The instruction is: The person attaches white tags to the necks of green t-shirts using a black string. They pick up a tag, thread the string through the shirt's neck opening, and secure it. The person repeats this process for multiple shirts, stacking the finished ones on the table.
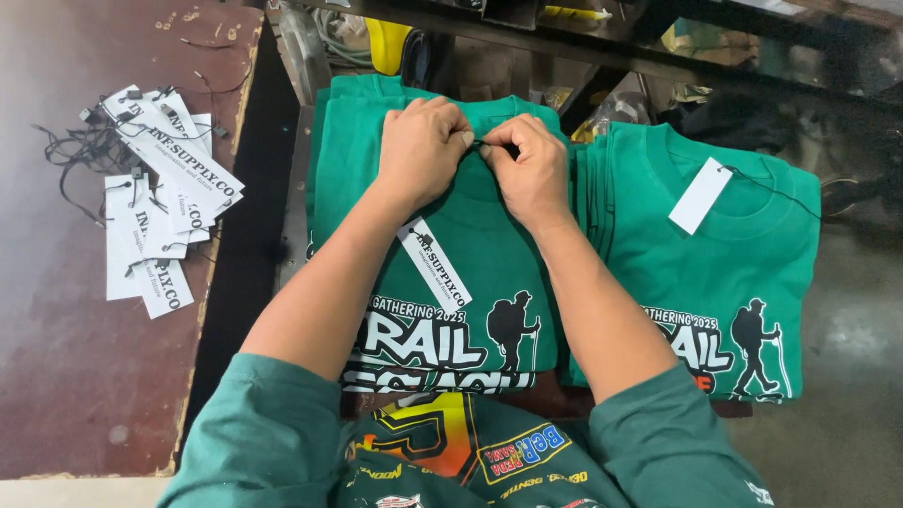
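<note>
Sleeves point(282, 423) nearest cam. Both hands, left point(420, 149) & right point(531, 169), are pinching black cord point(491, 145) at shirt point(451, 245) collar w/ fingers together. Risk: cord slipping, tag point(435, 265) dropping off.

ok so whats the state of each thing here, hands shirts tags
left hand: closed, pinching at the collar of the left shirt stack
right hand: closed, pinching a black string at the same collar
left shirt stack: folded, print up, a white tag lying loose on it
right shirt stack: folded, tag already on its collar
loose tags: heaped on the brown table, strings tangled
</note>
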